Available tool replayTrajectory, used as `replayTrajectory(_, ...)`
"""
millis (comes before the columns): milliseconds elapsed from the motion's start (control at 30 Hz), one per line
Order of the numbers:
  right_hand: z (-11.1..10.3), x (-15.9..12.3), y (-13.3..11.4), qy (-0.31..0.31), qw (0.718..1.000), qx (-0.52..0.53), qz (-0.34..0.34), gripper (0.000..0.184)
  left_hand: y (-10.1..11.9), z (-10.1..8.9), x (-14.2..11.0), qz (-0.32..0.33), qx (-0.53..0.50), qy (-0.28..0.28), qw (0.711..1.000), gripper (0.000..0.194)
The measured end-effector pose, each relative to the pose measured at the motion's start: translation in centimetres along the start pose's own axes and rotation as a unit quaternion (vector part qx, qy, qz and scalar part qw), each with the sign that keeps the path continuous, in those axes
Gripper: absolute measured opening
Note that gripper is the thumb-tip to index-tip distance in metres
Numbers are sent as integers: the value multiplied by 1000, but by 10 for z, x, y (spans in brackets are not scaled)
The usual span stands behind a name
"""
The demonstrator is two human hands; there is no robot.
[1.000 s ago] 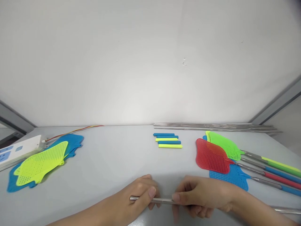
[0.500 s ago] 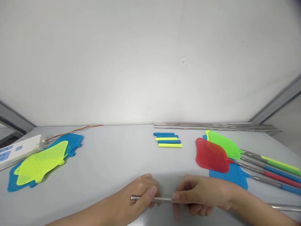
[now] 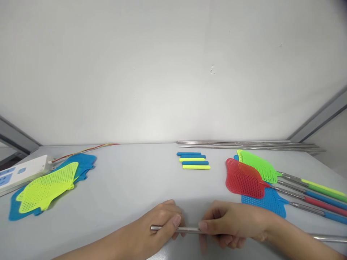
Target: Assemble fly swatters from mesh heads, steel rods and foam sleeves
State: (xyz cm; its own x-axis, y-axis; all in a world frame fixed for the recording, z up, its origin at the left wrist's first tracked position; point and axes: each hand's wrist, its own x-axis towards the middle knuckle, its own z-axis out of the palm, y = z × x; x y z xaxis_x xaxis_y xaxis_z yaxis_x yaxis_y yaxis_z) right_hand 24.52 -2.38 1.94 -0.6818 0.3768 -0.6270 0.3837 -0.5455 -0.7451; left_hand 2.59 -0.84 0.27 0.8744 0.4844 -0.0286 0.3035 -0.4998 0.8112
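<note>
A shiny metal rod [image 3: 188, 230] lies across the front of the view, gripped by both hands. Near its left end my left hand [image 3: 164, 224] is closed round it, thumb on top; the blunt tip sticks out to the left. Thumb and fingers of my right hand [image 3: 225, 224] pinch the rod farther right, a short gap from the left hand. My right hand and forearm hide the stretch beyond; a metal length [image 3: 329, 238] shows again at the right edge, apparently the same rod.
Fly swatters with a red head [image 3: 245, 178], green head [image 3: 257, 166] and blue head [image 3: 265, 204] lie at right. Blue and yellow sleeves [image 3: 193, 163] sit mid-table; several metal rods [image 3: 249, 145] line the wall. Loose swatter heads [image 3: 48, 186] overlap near a power strip [image 3: 24, 173] at left.
</note>
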Motion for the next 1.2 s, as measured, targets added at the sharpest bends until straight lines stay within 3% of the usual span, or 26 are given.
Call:
replayTrajectory(300, 0, -1, -1, 9, 1000, -15, 1, 41, 1, -1, 0, 3, 14, 1, 1000, 35)
replayTrajectory(667, 4, 3, 3, 13, 997, -50, 52, 41, -5, 2, -3, 76, 177, -94, 977, 20)
replayTrajectory(933, 12, 6, 1, 32, 997, -37, 56, 33, -3, 2, -3, 104, 163, -78, 978, 17)
replayTrajectory(1200, 17, 5, 0, 53, 997, -32, 54, 32, -2, 1, -3, 81, 142, -88, 983, 22)
